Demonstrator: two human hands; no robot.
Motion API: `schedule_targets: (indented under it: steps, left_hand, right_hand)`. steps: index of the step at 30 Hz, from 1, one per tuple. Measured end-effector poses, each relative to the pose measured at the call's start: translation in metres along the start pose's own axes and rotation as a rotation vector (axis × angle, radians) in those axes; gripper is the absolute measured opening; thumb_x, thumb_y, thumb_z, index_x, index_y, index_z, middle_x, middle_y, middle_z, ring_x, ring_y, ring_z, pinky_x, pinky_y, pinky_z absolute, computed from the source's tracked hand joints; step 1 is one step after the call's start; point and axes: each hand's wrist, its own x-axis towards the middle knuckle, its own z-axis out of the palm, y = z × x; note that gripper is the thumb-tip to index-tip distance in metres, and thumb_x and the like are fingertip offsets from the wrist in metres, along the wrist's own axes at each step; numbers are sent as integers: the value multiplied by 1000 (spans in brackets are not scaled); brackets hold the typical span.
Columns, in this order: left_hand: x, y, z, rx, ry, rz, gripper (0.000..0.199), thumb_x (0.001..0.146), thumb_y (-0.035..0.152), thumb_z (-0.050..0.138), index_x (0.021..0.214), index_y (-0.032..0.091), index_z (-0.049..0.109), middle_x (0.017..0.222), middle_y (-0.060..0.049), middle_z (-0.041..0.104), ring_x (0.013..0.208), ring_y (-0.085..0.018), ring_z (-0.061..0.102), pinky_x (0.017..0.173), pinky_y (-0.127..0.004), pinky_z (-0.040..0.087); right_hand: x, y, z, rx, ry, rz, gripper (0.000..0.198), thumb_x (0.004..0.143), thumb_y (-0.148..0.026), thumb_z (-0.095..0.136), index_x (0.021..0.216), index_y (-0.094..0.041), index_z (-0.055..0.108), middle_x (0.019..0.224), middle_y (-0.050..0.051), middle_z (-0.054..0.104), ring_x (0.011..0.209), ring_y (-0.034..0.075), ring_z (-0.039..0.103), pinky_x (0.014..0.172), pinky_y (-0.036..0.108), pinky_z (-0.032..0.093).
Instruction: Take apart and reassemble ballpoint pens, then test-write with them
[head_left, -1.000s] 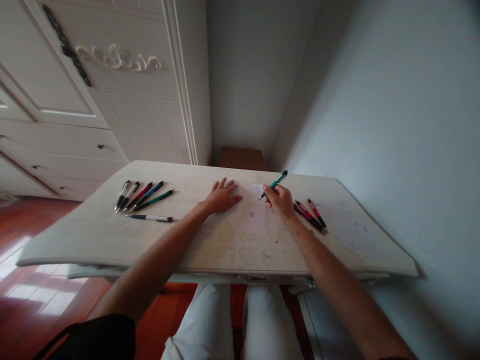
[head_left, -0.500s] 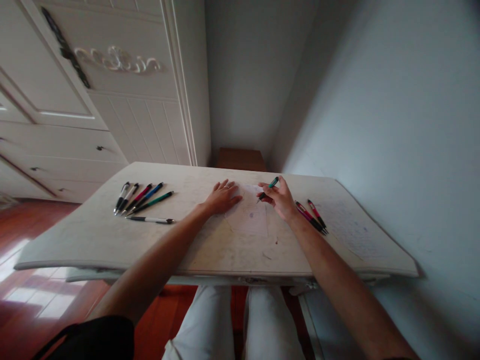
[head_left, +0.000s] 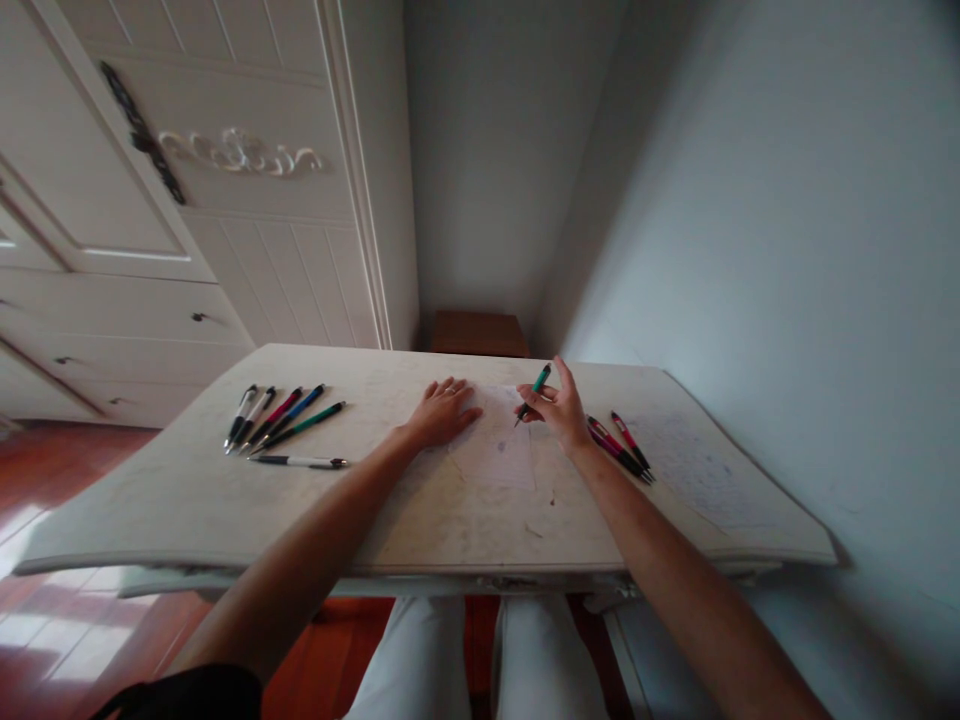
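A green and black pen is held in my right hand, its tip pointing down over the sheet of paper. Whether the tip touches the paper I cannot tell. My left hand lies flat, fingers spread, on the sheet's left side. A small dark mark shows near the middle of that paper. Beside my right wrist are several red and black pens. To the left of my left forearm a white and black pen lies on its own, below a fanned row of pens in several colours.
The white desk has a second, written-on sheet at its right. A pale wall borders the right side. White cabinets stand at the left, and a brown box-like piece sits behind the desk.
The view has tilted up a little, so the desk sits lower in it. In my right hand the green pen has turned more upright. My left hand stays flat on the paper.
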Motion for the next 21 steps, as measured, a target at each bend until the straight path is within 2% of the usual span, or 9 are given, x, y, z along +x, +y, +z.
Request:
schedule_targets:
  steps: [4,8,10,17,21]
  left_hand:
    - [0,0,0,7,7,-5,57,95,55,36,141,22,44,154,-9,37,144,-28,28,118,-48,19]
    - [0,0,1,9,5,-9,57,95,55,35,141,21,44,154,-10,37,144,-29,28,118,-49,19]
    - [0,0,1,12,6,-11,58,95,55,35,141,20,44,154,-11,36,144,-29,27,118,-49,19]
    - [0,2,2,34,17,-31,56,97,53,34,140,19,45,154,-12,36,144,-28,28,118,-46,20]
    - [-1,3,0,46,20,-31,57,97,55,30,140,20,45,153,-12,38,144,-28,28,118,-46,20]
  right_hand:
    - [1,1,-1,-16,-24,13,115,63,-47,83,152,-22,13,87,3,71,62,21,71,50,29,60]
    - [4,5,-3,-25,-24,57,96,63,-47,83,141,-21,35,81,1,70,58,19,70,44,24,55]
    - [5,8,-3,-14,-48,103,91,62,-45,84,137,-20,39,80,2,70,57,19,69,42,22,53]
    - [4,11,-1,29,-28,101,110,61,-42,85,148,-22,21,88,3,71,59,19,70,48,26,57]
    - [5,10,-3,21,-22,86,106,59,-43,85,143,-22,24,81,0,70,57,20,70,48,27,57]
